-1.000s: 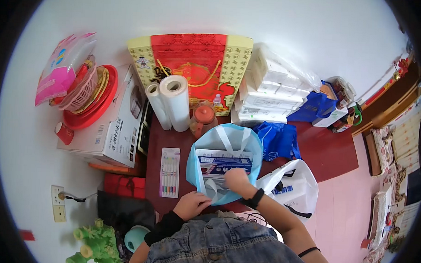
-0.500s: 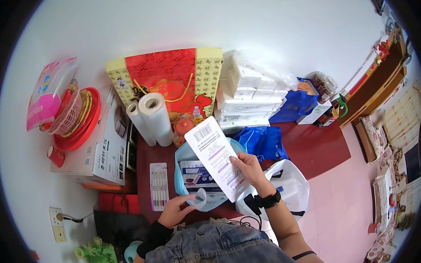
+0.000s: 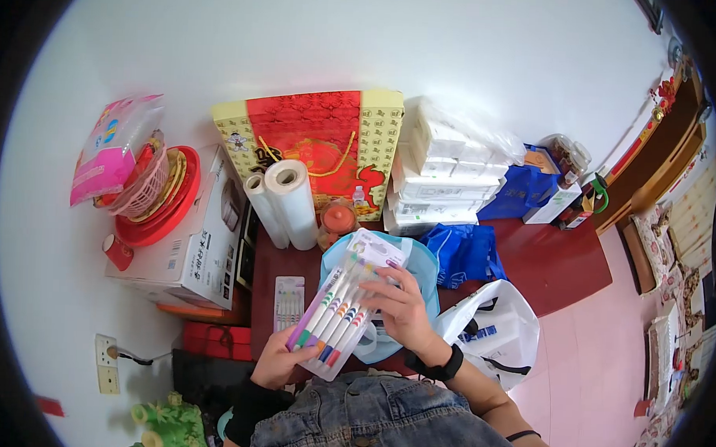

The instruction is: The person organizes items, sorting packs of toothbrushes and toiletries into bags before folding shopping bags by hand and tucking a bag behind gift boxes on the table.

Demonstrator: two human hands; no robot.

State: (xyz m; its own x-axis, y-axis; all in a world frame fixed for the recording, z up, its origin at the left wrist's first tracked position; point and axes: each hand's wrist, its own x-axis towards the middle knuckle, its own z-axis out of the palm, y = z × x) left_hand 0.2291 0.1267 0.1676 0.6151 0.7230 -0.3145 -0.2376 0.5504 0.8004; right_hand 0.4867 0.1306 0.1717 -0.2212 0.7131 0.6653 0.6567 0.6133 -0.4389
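Above the light-blue fabric tote bag (image 3: 427, 267) I see a flat, clear-fronted pack of white pens with coloured ends (image 3: 341, 313). The person's left hand (image 3: 274, 364) pinches its lower left edge, thumb and fingers closed around it. The right hand (image 3: 402, 313) has loosely spread fingers against its right side; whether they grip, I can't tell. A similar smaller-looking pack (image 3: 290, 301) lies left of the tote bag.

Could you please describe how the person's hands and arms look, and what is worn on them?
The left hand and right hand wear no gloves. A black cuff covers the left wrist; a black wristband, perhaps a watch, circles the right, with a thin dark strap higher up.
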